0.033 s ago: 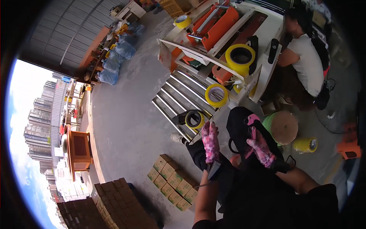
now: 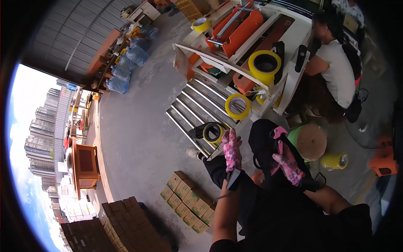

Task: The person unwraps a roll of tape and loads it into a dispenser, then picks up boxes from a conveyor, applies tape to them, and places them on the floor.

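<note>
My left hand (image 2: 232,152), in a pink patterned glove, is raised with its fingers stretched out and holds nothing. Just beyond it, a yellow tape roll on a black holder (image 2: 213,132) rests at the near end of a metal roller conveyor (image 2: 197,105). My right hand (image 2: 289,166), gloved alike, is over my dark-clothed leg with fingers apart, nothing visible in its grasp. A small pink object (image 2: 278,132) shows near its fingertips; its kind is unclear. Another yellow tape roll (image 2: 237,106) stands by the conveyor's right side.
Ahead stands a white machine with an orange frame (image 2: 235,31) and a large yellow tape roll (image 2: 264,67). A person (image 2: 336,71) crouches at its right. Stacked cartons (image 2: 189,201) lie at lower left; a large brown-faced roll (image 2: 311,142) and a yellow roll (image 2: 334,160) are at right.
The whole view has shifted slightly. My left hand's fingers look a little more bent and spread; my right hand stays nearly the same.
</note>
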Tool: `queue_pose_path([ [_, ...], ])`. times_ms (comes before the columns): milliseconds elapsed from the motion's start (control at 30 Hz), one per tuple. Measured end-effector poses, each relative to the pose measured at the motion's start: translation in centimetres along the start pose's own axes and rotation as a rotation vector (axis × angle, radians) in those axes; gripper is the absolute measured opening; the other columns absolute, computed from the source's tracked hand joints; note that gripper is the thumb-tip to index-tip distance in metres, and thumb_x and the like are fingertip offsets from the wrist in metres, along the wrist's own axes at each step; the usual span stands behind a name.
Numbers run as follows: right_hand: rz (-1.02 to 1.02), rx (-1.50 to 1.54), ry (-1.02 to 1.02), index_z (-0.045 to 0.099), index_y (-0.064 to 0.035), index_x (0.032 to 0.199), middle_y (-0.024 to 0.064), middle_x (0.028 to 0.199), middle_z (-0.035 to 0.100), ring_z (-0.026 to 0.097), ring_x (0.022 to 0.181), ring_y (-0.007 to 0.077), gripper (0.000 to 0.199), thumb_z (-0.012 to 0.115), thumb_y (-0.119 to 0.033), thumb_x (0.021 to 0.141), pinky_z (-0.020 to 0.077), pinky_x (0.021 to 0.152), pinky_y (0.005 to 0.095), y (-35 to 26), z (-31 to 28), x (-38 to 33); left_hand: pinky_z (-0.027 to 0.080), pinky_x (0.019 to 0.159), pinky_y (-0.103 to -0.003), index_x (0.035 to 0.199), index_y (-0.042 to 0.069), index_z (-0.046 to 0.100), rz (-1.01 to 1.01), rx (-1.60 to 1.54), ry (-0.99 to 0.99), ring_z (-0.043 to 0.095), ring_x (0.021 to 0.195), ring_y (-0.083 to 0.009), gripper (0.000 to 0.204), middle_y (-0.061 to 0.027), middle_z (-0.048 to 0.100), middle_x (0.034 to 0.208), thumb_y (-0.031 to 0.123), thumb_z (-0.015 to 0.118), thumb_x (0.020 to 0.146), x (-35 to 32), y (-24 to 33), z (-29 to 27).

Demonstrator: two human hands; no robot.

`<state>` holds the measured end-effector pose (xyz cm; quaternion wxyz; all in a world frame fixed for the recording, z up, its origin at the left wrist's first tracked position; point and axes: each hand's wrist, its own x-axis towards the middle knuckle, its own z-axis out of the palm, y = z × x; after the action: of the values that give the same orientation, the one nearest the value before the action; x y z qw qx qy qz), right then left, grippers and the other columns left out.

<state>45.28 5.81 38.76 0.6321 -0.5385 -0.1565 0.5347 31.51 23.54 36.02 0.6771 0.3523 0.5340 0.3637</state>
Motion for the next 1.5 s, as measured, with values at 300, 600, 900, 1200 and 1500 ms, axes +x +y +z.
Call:
queue_pose_path([
  [300,-0.061,-0.140,-0.061,0.037,-0.0040,0.139,0.0044,0.134,0.043,0.040,0.124,0.0135,0.064,0.066,-0.007,0.082,0.0340,0.103,0.0296,0.1,0.2,-0.5,0.052,0.055,-0.038,0.120,0.007,0.041,0.158,0.258,0.211,0.064,0.085,-0.0304,0.053,-0.0130,0.058,0.108,0.032,0.069,0.082,15.0,-7.7,-3.1],
  [600,-0.082,-0.047,0.214,0.041,-0.0038,0.134,0.0024,0.117,0.049,0.050,0.098,0.0102,0.058,0.065,-0.013,0.082,0.0467,0.084,0.0264,-1.0,-3.0,1.5,0.055,0.084,-0.041,0.118,-0.001,0.052,0.310,-0.249,-0.062,0.064,0.095,-0.0263,0.038,-0.0135,0.062,0.104,0.008,0.066,0.084,-2.4,-8.5,-2.5],
  [900,-0.459,-0.630,0.156,0.033,-0.0058,0.135,0.0063,0.123,0.043,0.049,0.105,0.0126,0.063,0.064,-0.008,0.080,0.0463,0.087,0.0259,-3.0,1.6,-1.8,0.046,0.099,-0.047,0.131,0.004,0.044,0.428,-0.439,-0.053,0.057,0.111,-0.0286,0.048,-0.0106,0.056,0.119,0.008,0.064,0.088,-8.6,-1.2,-1.7],
  [1200,-0.515,-0.117,0.022,0.038,-0.0064,0.128,0.0074,0.122,0.050,0.051,0.111,0.0157,0.057,0.064,0.004,0.078,0.0430,0.096,0.0323,-5.2,2.2,-2.4,0.053,0.080,-0.038,0.121,0.003,0.048,0.408,-0.309,0.024,0.063,0.092,-0.0249,0.034,-0.0104,0.060,0.106,0.018,0.055,0.091,-10.3,-2.2,-4.9],
  [1500,-0.493,-0.418,-0.251,0.037,0.0007,0.133,0.0110,0.119,0.054,0.053,0.110,0.0165,0.064,0.070,-0.018,0.082,0.0428,0.094,0.0314,-5.0,3.5,-0.6,0.049,0.085,-0.032,0.119,0.006,0.050,0.157,-0.180,-0.229,0.060,0.094,-0.0180,0.033,-0.0062,0.061,0.107,0.028,0.056,0.096,-10.6,-6.0,-3.9],
])
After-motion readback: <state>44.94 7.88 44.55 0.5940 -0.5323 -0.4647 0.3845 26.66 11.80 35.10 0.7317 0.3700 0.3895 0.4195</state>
